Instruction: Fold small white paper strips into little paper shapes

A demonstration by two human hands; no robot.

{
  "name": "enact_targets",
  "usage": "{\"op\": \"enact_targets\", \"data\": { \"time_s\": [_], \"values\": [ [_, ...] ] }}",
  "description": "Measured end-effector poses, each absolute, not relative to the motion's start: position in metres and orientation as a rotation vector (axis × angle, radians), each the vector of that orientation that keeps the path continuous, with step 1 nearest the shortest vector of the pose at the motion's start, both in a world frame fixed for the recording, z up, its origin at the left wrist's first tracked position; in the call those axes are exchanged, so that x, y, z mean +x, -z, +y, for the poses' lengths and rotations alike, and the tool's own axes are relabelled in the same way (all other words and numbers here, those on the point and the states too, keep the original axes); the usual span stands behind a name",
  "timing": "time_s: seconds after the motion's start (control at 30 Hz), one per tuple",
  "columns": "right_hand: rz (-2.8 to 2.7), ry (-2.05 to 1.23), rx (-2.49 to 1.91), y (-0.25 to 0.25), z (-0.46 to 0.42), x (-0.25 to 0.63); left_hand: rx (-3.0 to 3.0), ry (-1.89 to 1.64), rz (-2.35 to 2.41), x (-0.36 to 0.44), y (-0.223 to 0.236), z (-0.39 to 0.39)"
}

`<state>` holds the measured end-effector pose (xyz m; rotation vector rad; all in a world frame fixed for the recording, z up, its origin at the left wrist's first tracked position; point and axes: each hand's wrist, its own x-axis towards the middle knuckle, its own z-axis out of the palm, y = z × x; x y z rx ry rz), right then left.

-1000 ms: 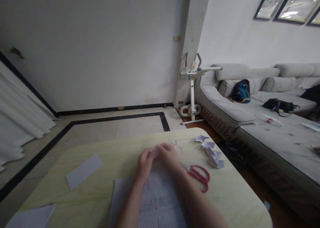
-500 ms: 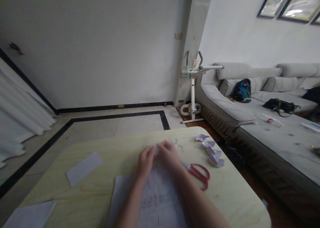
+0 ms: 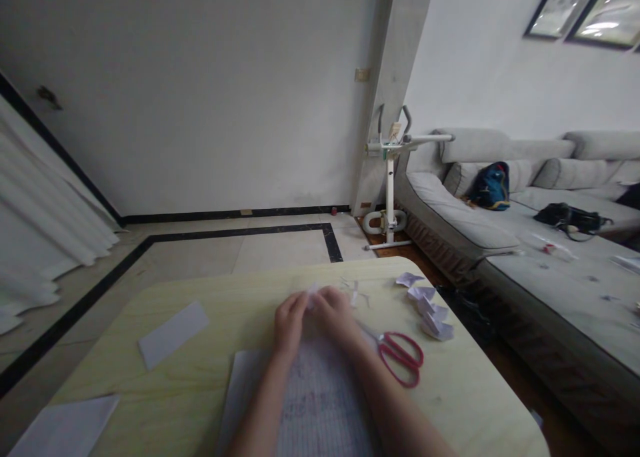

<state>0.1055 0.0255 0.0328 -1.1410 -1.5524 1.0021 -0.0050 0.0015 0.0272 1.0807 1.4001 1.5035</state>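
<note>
Near the table's far side, my left hand (image 3: 290, 320) and my right hand (image 3: 334, 310) meet over a small piece of white paper (image 3: 312, 299). The fingers of both are closed on it and hide most of it; its shape is blurred. Beneath my forearms lies a lined sheet of paper (image 3: 320, 403) with writing on it. Red-handled scissors (image 3: 403, 358) rest by my right forearm, their blades partly hidden behind it. Thin paper scraps (image 3: 356, 293) lie just beyond my right hand. Several folded paper pieces (image 3: 425, 303) form a row near the right edge.
A white paper strip (image 3: 173, 333) and a larger white sheet (image 3: 65, 427) lie on the left of the wooden table (image 3: 480, 390). Past the table stand a white exercise machine (image 3: 389, 183) and a grey sofa (image 3: 460, 223) with a blue backpack (image 3: 493, 187) on it.
The view has shifted slightly, so the room and table appear a little further right. Both hands stay together on the small paper, with a bit more of it showing above the fingers.
</note>
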Motion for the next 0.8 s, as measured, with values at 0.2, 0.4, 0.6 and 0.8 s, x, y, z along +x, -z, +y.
{"op": "enact_targets", "data": {
  "time_s": [0.2,0.4,0.6,0.8],
  "values": [
    [-1.609,-0.908,-1.139,-0.029,0.0272,0.1074,1.112,-1.465,1.412,-0.0044,-0.0316,0.0005],
    [-1.657,-0.877,-1.173,-0.0285,0.0246,0.1063,1.108,-1.503,1.411,-0.0039,-0.0317,0.0006],
    [-1.717,-0.889,-1.164,-0.0281,0.0216,0.1053,1.02,-1.565,1.375,-0.0041,-0.0329,0.0003],
    [-1.746,-0.853,-1.172,-0.0256,0.0227,0.1049,1.026,-1.54,1.334,-0.0059,-0.0266,0.0025]
  ]
}}
